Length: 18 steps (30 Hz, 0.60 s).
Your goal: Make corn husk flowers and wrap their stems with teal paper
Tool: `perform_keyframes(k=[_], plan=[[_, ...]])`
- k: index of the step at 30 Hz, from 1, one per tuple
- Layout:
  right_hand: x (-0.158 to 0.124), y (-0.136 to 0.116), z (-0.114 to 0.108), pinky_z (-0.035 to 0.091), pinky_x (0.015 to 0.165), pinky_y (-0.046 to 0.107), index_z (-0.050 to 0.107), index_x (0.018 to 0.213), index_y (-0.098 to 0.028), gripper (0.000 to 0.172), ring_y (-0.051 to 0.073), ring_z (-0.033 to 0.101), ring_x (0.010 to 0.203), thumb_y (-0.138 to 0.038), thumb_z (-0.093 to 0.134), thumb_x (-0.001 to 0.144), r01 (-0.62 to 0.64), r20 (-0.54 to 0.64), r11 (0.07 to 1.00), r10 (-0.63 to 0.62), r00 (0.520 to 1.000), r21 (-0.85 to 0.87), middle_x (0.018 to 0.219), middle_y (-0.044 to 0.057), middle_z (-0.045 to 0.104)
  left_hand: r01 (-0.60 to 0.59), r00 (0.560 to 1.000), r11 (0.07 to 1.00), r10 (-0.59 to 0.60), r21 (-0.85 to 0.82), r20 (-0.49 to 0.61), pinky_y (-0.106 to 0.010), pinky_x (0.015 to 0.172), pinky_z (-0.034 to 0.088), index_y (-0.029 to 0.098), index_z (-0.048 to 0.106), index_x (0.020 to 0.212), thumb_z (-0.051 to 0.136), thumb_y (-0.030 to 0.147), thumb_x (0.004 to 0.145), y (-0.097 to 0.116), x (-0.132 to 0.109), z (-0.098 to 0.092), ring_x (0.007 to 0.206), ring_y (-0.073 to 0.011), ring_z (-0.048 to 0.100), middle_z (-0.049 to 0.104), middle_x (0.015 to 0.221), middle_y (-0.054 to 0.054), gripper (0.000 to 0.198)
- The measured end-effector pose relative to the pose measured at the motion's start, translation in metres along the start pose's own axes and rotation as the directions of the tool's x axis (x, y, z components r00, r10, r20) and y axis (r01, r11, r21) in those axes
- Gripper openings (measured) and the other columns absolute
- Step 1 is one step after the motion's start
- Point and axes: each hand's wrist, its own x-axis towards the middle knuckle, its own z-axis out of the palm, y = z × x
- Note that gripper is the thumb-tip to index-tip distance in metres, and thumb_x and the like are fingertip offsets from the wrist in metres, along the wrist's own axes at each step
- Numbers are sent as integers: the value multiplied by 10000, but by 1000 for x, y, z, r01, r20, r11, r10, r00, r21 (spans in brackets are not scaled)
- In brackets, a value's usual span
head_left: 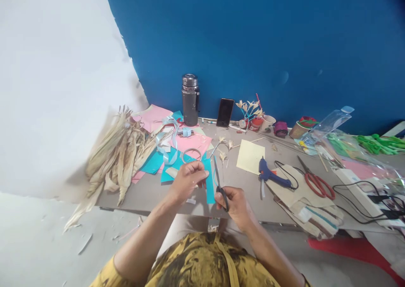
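Note:
My left hand (pixel 188 181) is closed in a pinch at the edge of a narrow turquoise paper strip (pixel 210 188), which hangs upright above the table's front. Black-handled scissors (pixel 224 198) are in my right hand (pixel 238 207), blades pointing away from me. The blades stand just right of the strip, and a thin turquoise sliver curls beside them. Beyond my left hand lie more turquoise paper (pixel 167 175) and a roll of tape (pixel 191 153). Small dried flowers (pixel 223 156) rest on the table past the scissors.
Dried corn husks (pixel 117 152) are heaped on the left. A thermos (pixel 190 103) and a phone (pixel 225 112) stand at the back. To the right are a yellow sheet (pixel 251 157), a blue glue gun (pixel 272 175), gloves (pixel 303 207), red-handled scissors (pixel 318 183) and a power strip (pixel 360 192).

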Motion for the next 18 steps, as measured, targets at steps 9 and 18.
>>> perform_keyframes(k=[9, 18], plan=[[-7, 0, -4, 258, 475, 237, 631, 676, -153, 641, 91, 365, 502, -791, 671, 718, -56, 213, 902, -41, 976, 428, 597, 8, 538, 233, 944, 906, -122, -354, 307, -332, 698, 520, 160, 682, 704, 827, 332, 650, -23, -17, 12, 681, -187, 657, 731, 848, -88, 231], [-4, 1, -4, 317, 519, 243, 715, 922, -104, 721, 106, 438, 560, -800, 610, 765, -62, 272, 922, -48, 961, 383, 752, 87, 663, 142, 990, 930, -125, -338, 71, -271, 571, 485, 176, 583, 636, 831, 346, 696, -27, -24, -5, 524, -158, 610, 620, 554, -8, 307]])
